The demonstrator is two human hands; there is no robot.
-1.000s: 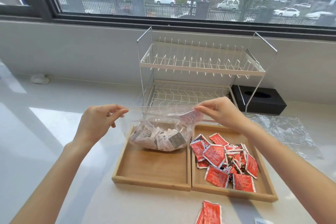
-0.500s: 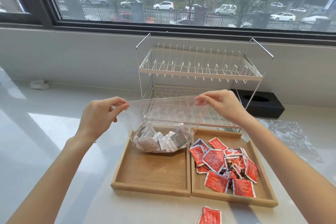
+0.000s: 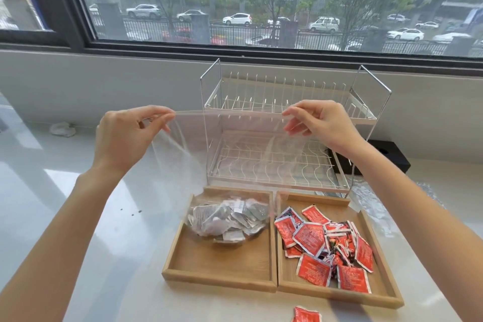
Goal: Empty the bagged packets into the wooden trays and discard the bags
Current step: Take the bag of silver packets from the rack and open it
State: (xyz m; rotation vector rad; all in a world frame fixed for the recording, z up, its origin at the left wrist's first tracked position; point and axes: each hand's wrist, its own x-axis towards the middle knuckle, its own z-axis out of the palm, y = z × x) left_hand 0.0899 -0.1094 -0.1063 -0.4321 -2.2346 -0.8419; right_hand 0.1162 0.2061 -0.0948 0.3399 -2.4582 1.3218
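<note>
A clear plastic bag (image 3: 230, 144) hangs stretched between my hands. My left hand (image 3: 125, 136) pinches its upper left corner and my right hand (image 3: 318, 123) pinches its upper right corner. Several grey-white packets (image 3: 227, 219) fill the bag's bottom, which rests in the far part of the left wooden tray (image 3: 219, 267). The right wooden tray (image 3: 386, 293) touches it side by side and holds a heap of several red packets (image 3: 326, 246).
A two-tier wire dish rack (image 3: 287, 102) stands right behind the trays. A black box (image 3: 392, 157) sits to its right, and an empty crumpled clear bag (image 3: 373, 201) lies beside the right tray. One red packet (image 3: 305, 315) lies at the near counter edge. Crumpled plastic (image 3: 62, 128) rests far left.
Both hands have risen and lifted the bag's top edge, pulling the bag taller. The grey-white packets have slid down to the bag's bottom over the left tray.
</note>
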